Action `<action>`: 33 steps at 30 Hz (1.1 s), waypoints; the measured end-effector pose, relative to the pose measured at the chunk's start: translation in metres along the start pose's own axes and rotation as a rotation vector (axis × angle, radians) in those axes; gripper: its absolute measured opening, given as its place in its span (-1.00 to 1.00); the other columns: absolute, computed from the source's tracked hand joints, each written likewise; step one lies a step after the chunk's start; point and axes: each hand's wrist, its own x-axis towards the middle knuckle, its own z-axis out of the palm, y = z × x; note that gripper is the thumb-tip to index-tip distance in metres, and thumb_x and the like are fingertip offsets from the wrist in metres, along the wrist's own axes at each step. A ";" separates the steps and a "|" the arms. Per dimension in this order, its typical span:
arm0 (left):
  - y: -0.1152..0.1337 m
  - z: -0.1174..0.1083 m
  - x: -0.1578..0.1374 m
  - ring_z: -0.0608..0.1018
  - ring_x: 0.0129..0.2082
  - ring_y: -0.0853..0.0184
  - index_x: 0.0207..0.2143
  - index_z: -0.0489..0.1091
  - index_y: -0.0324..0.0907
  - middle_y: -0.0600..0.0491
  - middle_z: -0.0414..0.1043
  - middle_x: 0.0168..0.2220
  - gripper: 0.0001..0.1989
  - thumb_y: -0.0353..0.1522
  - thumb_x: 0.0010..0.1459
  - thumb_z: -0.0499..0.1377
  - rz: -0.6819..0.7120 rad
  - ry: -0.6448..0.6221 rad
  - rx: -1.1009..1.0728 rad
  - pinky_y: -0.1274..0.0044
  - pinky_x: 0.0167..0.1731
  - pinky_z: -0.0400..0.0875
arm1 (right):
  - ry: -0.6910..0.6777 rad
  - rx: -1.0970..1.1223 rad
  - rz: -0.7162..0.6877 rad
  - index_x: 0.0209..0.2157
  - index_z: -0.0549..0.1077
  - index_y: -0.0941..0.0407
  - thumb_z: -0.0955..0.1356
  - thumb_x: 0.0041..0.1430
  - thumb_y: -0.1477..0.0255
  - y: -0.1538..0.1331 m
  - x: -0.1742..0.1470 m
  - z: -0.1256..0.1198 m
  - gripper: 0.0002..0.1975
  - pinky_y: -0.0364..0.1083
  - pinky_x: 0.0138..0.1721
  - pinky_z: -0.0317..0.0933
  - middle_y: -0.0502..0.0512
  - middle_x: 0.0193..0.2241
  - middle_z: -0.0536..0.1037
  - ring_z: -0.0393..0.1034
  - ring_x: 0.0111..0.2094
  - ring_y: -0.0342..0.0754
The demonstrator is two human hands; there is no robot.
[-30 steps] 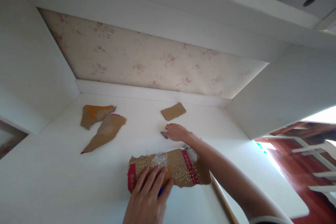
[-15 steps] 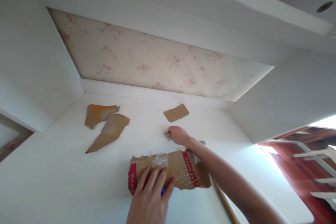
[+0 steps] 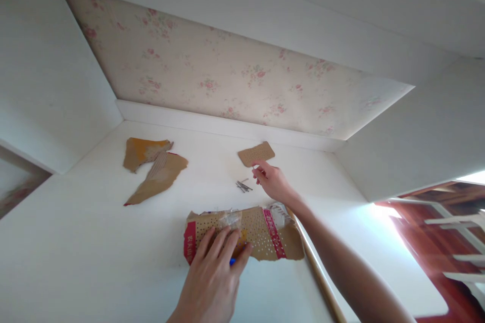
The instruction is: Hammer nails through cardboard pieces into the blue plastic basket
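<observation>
My left hand (image 3: pixel 214 267) lies with its fingers apart on a torn strip of brown cardboard (image 3: pixel 288 247). The strip has red bands, many punched holes and some clear plastic on it. A small blue object (image 3: pixel 232 262) shows beside my left thumb, mostly hidden. My right hand (image 3: pixel 271 179) is pinched at the fingertips around what looks like a thin nail, barely visible. Just left of it, several grey metal nails (image 3: pixel 243 186) rest in a loose pile. A small perforated cardboard piece (image 3: pixel 257 153) lies right behind my right fingers.
Two torn cardboard scraps (image 3: pixel 146 154) lie at the left on the white surface (image 3: pixel 94 242). A wooden rod (image 3: pixel 322 277) runs beneath my right forearm. White panels enclose the sides, and floral wallpaper (image 3: pixel 227 70) covers the back. A red floor (image 3: pixel 420 257) shows at right.
My right hand has lifted from the nails and moved slightly right and back, uncovering the pile. My left hand stays on the cardboard. The view has tilted a little.
</observation>
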 end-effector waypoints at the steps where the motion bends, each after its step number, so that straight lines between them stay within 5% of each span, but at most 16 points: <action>1: 0.000 0.000 0.000 0.35 0.12 0.12 0.10 0.38 0.07 0.03 0.39 0.12 -0.59 -0.25 0.17 0.20 0.002 -0.010 0.002 0.21 0.17 0.07 | 0.002 0.080 -0.013 -0.10 0.47 0.09 0.23 0.36 0.40 -0.005 -0.011 -0.006 -0.79 -0.08 -0.24 0.38 0.04 -0.35 0.57 0.48 -0.36 -0.11; 5: 0.002 0.003 0.001 0.34 0.15 0.14 0.09 0.38 0.08 0.06 0.38 0.14 -0.59 -0.28 0.18 0.20 -0.009 -0.015 0.015 0.23 0.20 0.02 | -0.005 0.401 -0.009 0.00 0.43 0.06 0.17 0.39 0.21 -0.023 -0.066 -0.017 -0.66 -0.07 -0.25 0.45 0.16 -0.09 0.58 0.54 -0.20 -0.05; 7: 0.003 0.004 0.001 0.35 0.14 0.15 0.08 0.39 0.08 0.07 0.38 0.14 -0.62 -0.29 0.19 0.19 -0.021 0.004 0.021 0.23 0.21 0.02 | -0.079 0.863 0.041 0.03 0.43 0.00 0.31 0.29 0.16 -0.028 -0.093 -0.010 -0.65 -0.05 -0.26 0.47 0.18 0.02 0.54 0.55 -0.14 0.01; 9: 0.003 0.005 0.002 0.37 0.13 0.15 0.07 0.40 0.07 0.06 0.40 0.13 -0.63 -0.30 0.20 0.18 -0.023 0.026 0.020 0.23 0.21 0.02 | -0.057 0.973 0.090 -0.03 0.48 -0.04 0.49 0.08 0.24 -0.030 -0.114 0.004 -0.59 -0.10 -0.32 0.48 0.12 -0.07 0.60 0.56 -0.21 0.00; 13: 0.003 0.004 0.003 0.36 0.14 0.16 0.09 0.38 0.06 0.07 0.42 0.10 -0.62 -0.34 0.22 0.15 -0.023 0.019 -0.004 0.23 0.22 0.02 | 0.131 0.670 0.147 -0.20 0.58 0.05 0.32 0.30 0.22 -0.032 -0.133 0.035 -0.75 -0.13 -0.51 0.42 0.06 -0.47 0.59 0.49 -0.47 -0.06; 19: 0.002 0.002 0.003 0.37 0.13 0.16 0.10 0.39 0.03 0.05 0.42 0.09 -0.64 -0.33 0.25 0.11 -0.027 0.006 -0.031 0.22 0.20 0.08 | 0.295 0.315 -0.017 -0.26 0.59 0.04 0.34 0.29 0.39 -0.030 -0.135 0.052 -0.84 -0.12 -0.27 0.41 0.10 -0.31 0.61 0.51 -0.30 -0.04; 33: 0.002 0.002 0.003 0.36 0.14 0.18 0.10 0.37 0.01 0.08 0.41 0.11 -0.64 -0.32 0.26 0.12 -0.039 0.017 -0.043 0.23 0.21 0.07 | 0.221 0.180 -0.153 -0.24 0.56 0.05 0.27 0.34 0.52 -0.032 -0.138 0.057 -0.77 -0.15 -0.27 0.39 0.09 -0.32 0.59 0.50 -0.32 -0.08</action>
